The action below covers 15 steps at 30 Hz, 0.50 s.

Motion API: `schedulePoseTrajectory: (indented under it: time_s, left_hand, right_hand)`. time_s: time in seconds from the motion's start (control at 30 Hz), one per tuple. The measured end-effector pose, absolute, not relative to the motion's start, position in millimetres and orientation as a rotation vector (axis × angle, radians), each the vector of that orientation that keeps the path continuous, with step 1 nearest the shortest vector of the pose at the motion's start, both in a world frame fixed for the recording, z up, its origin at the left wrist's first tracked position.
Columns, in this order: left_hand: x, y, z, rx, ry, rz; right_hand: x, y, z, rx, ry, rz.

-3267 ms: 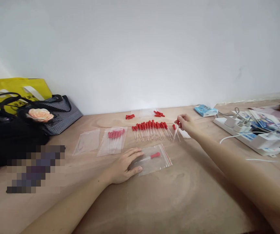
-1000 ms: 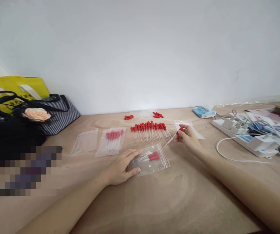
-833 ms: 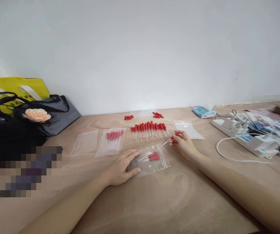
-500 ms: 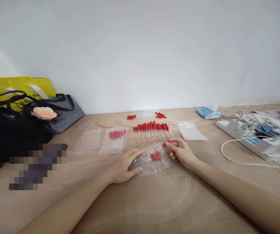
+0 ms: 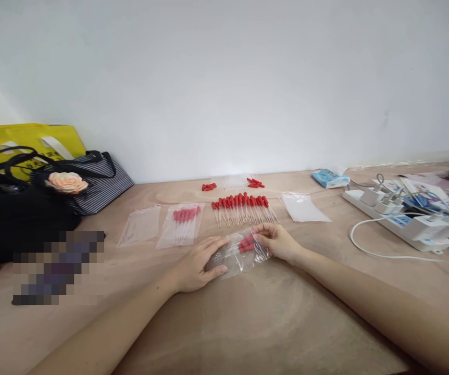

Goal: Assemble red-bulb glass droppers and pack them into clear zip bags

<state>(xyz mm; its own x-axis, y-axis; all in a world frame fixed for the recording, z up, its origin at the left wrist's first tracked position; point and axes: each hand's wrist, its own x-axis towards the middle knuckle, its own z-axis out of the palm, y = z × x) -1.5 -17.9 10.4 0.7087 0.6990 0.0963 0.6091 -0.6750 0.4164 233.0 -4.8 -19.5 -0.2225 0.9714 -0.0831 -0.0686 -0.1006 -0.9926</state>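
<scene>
A clear zip bag lies on the table with several red-bulbed droppers in it. Spread over the bag's left end is my left hand, fingers apart. My right hand is at the bag's right opening, fingers pinched at the red bulbs; its fingertips are partly hidden by the plastic. Behind the bag, several red-bulbed droppers lie in a fanned row. To the left are a bag with red droppers and a flat clear bag. More flat bags lie to the right.
Loose red bulbs and clear tubes lie near the wall. At the right are a power strip with cables and a blue packet. A black bag, a striped bag and a pixelated object are at the left.
My right hand has moved left into the bag's opening, bringing the red-bulbed dropper it held in among the others. My left hand has stayed on the bag. The view has shifted slightly.
</scene>
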Motion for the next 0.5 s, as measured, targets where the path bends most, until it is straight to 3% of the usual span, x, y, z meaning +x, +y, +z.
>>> schedulePoseTrajectory:
  time_s: [0.37, 0.5]
  left_hand:
    - [-1, -18, 12, 2.556, 1.043, 0.321]
    - [-1, -17, 12, 2.555, 1.028, 0.332]
  right_hand:
    - [234, 5, -26, -1.286, -1.488, 1.319]
    - [261, 28, -13, -1.56, -1.589, 0.754]
